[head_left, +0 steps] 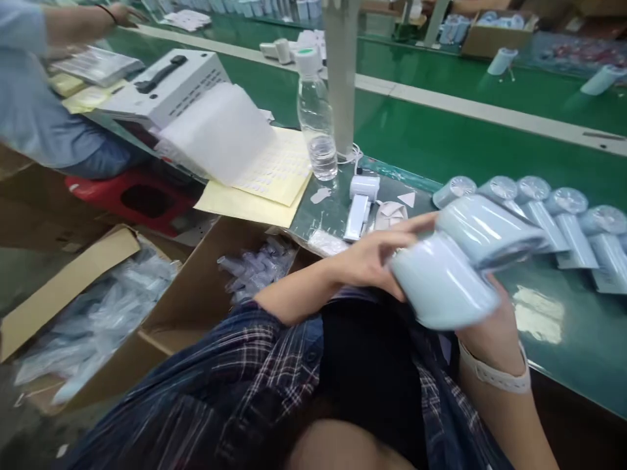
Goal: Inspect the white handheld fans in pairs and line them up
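In front of my body I hold a glossy light-blue plastic appliance (445, 281), blurred by motion. Two thick rounded parts of it show; whether they are one piece or two I cannot tell. My left hand (372, 258) is closed on its left side, thumb and fingers at the edge. From below and behind, my right hand (492, 329) grips the other side, its fingers mostly hidden. A row of similar light-blue appliances (568, 225), with round heads and flat handles, lies on the green table at right. Another small appliance (360, 205) lies beyond my left hand.
A clear bottle (316, 124) stands beside a grey post (341, 72). Sticker sheets (274, 170) and a white machine (166, 81) are at left. Open cartons (171, 313) with plastic-wrapped parts sit below. A co-worker's arm (78, 26) reaches in at upper left.
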Demonstrator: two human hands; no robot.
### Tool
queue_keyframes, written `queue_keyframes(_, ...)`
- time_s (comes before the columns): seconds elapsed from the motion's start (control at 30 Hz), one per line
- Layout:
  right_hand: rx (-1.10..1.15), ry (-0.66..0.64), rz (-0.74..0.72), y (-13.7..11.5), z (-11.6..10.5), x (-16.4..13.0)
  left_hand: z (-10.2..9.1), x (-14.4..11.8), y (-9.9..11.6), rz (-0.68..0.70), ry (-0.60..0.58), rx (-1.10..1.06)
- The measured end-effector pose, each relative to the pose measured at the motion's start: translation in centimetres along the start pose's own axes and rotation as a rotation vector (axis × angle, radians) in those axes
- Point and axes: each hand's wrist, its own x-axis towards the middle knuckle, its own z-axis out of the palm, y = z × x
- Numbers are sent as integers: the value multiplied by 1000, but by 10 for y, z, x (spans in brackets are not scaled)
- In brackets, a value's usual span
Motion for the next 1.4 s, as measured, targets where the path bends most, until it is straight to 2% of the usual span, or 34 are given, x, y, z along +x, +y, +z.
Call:
queue_keyframes(0.1,181,68,52,2,2,-7,-5,-5,-8,-28,148,-182)
queue_keyframes(0.17,307,146,64,1,3,-4,-2,-6,-13,-40,189,-296)
queue_keyframes(0.33,471,123,87,-6,0,-1,18,-6,-12,-99,60,-222)
queue_keyframes(0.43,481,144,79,-7,-2,-6,25,-6,-6,-94,-2,-195)
queue_keyframes(0.6,467,120,125,-6,0,-9,23,-5,0,-143,33,-113)
queue_keyframes(0.83,503,85,166,-6,6,-2,19,-14,0,-219,-10,-176)
queue_keyframes(1.0,482,78,214,-4,9,-1,14,-14,-4,-192,31,-110)
queue_keyframes(1.2,460,58,216,-2,9,0,12,-14,-5,-171,17,-120)
queue_keyframes(1.4,493,81,240,-4,9,0,10,-13,-11,-167,83,-93)
